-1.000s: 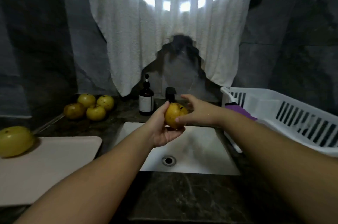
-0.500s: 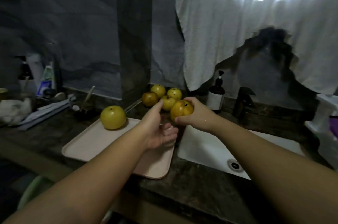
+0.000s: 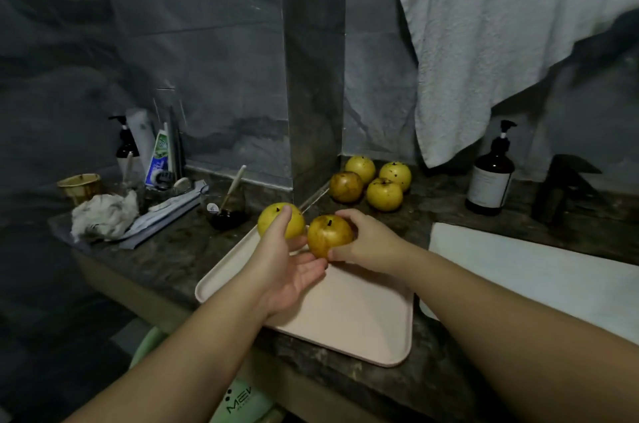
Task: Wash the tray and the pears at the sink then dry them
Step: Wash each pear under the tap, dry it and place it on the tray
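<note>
While my right hand (image 3: 366,242) curls round a brownish pear (image 3: 328,235) just above the far end of the pink tray (image 3: 349,319), my left hand (image 3: 287,263) lies open beneath it, palm up, its thumb touching a yellow pear (image 3: 276,220) that sits at the tray's far corner. That tray rests on the dark counter (image 3: 179,249), just left of the white sink (image 3: 539,270). Four more pears (image 3: 371,182) cluster against the wall behind, near a brown pump bottle (image 3: 491,180) and a black tap (image 3: 567,187). A white towel (image 3: 491,42) hangs above. Toiletries (image 3: 152,153) and a crumpled cloth (image 3: 103,215) crowd the counter's left end.
</note>
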Demonstrator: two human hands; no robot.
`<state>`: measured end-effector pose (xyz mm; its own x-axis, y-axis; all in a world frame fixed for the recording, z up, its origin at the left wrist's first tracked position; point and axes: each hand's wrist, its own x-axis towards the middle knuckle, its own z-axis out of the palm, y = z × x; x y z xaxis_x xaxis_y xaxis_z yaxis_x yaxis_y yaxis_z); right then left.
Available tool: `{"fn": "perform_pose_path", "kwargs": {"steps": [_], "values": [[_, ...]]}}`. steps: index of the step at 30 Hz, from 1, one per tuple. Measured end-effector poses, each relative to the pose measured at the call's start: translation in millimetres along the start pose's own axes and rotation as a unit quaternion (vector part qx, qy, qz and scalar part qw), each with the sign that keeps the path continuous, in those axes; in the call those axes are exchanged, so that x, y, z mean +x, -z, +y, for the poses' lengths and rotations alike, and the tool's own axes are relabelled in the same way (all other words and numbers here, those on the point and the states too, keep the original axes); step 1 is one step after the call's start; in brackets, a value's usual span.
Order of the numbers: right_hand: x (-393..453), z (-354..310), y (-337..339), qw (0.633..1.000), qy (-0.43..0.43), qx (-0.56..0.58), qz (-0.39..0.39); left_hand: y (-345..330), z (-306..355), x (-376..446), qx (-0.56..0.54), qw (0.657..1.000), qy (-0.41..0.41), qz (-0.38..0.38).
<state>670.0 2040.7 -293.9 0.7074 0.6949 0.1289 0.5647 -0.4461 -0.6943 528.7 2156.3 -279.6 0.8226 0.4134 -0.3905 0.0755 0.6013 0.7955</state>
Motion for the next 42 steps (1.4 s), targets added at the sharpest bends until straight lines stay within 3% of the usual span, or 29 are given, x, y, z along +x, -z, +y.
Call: {"fn": "perform_pose_path", "kwargs": {"steps": [9, 17, 21, 25, 32, 42], "values": [[2, 9, 3, 1.000, 0.011, 0.003, 0.013, -3, 1, -3, 0.014, 1.000, 0.000, -0.025], [-5, 10, 11, 1.000, 0.025, -0.010, 0.001, -10, 0, -13, 0.040, 0.999, -0.012, -0.001], [-2, 5, 29, 0.998, 0.025, 0.052, 0.004, -32, 13, -19, 0.103, 0.989, -0.096, 0.048], [9, 11, 70, 0.995, 0.020, 0.058, 0.083, -65, 35, -9, 0.157, 0.978, -0.136, 0.008], [44, 64, 112, 0.991, -0.038, -0.033, 0.127, -131, 51, 64, 0.266, 0.957, -0.101, -0.053], [96, 110, 85, 0.985, -0.088, -0.106, 0.100, -173, 38, 145, 0.381, 0.923, -0.040, 0.015]]}}
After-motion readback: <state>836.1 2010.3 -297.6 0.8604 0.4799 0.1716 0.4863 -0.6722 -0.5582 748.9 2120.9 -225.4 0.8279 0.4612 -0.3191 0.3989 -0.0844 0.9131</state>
